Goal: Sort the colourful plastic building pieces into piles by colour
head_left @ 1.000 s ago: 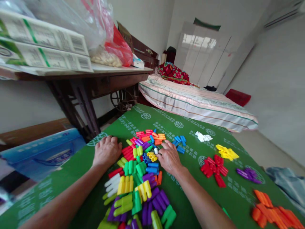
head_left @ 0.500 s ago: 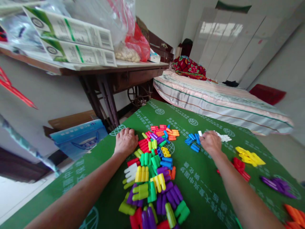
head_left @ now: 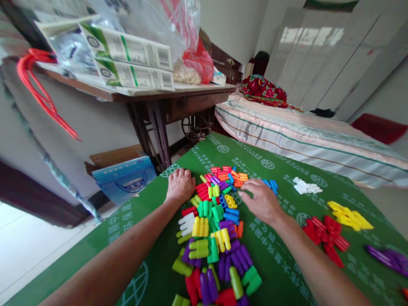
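A long mixed heap of colourful plastic toy building pieces (head_left: 204, 208), shaped like joined tubes, runs down the green table cover (head_left: 274, 263). My left hand (head_left: 180, 185) lies flat at the heap's far left side, fingers resting on the cover. My right hand (head_left: 262, 200) hovers by the heap's right edge, thumb and fingers apart, near yellow pieces (head_left: 230, 201) and blue pieces (head_left: 232, 216). Nothing shows in its grasp. Behind it, a small group of blue pieces (head_left: 271, 185) is partly hidden. A white group (head_left: 306, 186) lies farther right.
Separate groups of yellow (head_left: 349, 216), red (head_left: 328, 238) and purple (head_left: 389, 258) pieces lie on the right. A wooden sewing table (head_left: 188, 104) with boxes (head_left: 134, 73) and bags stands at the left. Beyond is a bed (head_left: 287, 131); a blue carton (head_left: 127, 180) sits on the floor.
My right hand has moved left from the white group to the heap, leaving the white piece it held there. My left hand stays in place; the view has turned slightly left.
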The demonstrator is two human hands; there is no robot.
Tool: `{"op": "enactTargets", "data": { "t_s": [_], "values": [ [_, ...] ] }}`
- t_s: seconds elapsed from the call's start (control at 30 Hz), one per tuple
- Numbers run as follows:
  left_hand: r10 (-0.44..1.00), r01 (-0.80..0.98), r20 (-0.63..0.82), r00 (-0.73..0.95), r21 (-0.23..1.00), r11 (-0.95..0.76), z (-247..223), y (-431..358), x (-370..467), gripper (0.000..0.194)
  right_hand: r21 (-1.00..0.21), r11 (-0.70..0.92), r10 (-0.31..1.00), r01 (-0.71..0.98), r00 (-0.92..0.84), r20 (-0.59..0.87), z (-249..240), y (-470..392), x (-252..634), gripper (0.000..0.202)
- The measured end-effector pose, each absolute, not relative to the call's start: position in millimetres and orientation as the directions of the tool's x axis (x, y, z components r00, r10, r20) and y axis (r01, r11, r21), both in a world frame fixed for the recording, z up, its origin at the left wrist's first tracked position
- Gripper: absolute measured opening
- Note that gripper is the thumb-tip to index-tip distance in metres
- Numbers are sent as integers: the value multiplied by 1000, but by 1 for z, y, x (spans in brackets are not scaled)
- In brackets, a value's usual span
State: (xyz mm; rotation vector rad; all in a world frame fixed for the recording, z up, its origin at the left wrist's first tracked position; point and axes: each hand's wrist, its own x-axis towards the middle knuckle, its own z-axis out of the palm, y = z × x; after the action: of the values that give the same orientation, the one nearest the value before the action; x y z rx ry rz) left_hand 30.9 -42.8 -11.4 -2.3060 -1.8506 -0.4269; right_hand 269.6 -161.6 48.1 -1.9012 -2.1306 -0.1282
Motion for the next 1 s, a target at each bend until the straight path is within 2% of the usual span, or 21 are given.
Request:
{"op": "enactTargets", "data": {
  "t_s": [0.07,0.13,0.2,0.27,0.37,0.6,0.7,0.77,0.83,0.93,1.0],
  "values": [
    [929,973,316,192,63,-222,-11,-44,31,37,-194,394,895,898,-327,303,56,-170,221,18],
    [931,972,313,190,76,-224,-10,-44,31,37,-198,530,831,825,-459,313,61,-176,181,15],
    [933,970,304,192,84,-227,-9,-44,30,37,-135,532,834,836,-489,255,64,-178,152,19],
    [937,972,294,190,80,-222,-7,-43,30,38,-83,493,867,866,-479,138,65,-176,135,22],
    [940,973,286,188,74,-217,-5,-40,29,39,-81,466,884,881,-468,-4,67,-170,125,21],
    [946,973,250,204,56,-224,1,-37,29,40,-173,508,861,844,-500,88,64,-164,126,25],
    [949,974,237,208,42,-224,3,-36,29,40,-221,534,845,816,-508,167,57,-163,126,15],
    [949,974,232,213,27,-225,4,-35,29,40,-307,524,851,794,-471,234,53,-162,128,11],
    [950,975,230,212,13,-221,4,-34,28,39,-452,472,879,757,-364,308,53,-159,140,11],
    [940,972,254,229,-11,-234,1,-32,26,40,-628,343,916,698,-101,388,57,-146,183,11],
    [933,969,267,242,-27,-244,-2,-30,25,41,-658,145,923,739,139,360,58,-135,231,13]
  ]
}}
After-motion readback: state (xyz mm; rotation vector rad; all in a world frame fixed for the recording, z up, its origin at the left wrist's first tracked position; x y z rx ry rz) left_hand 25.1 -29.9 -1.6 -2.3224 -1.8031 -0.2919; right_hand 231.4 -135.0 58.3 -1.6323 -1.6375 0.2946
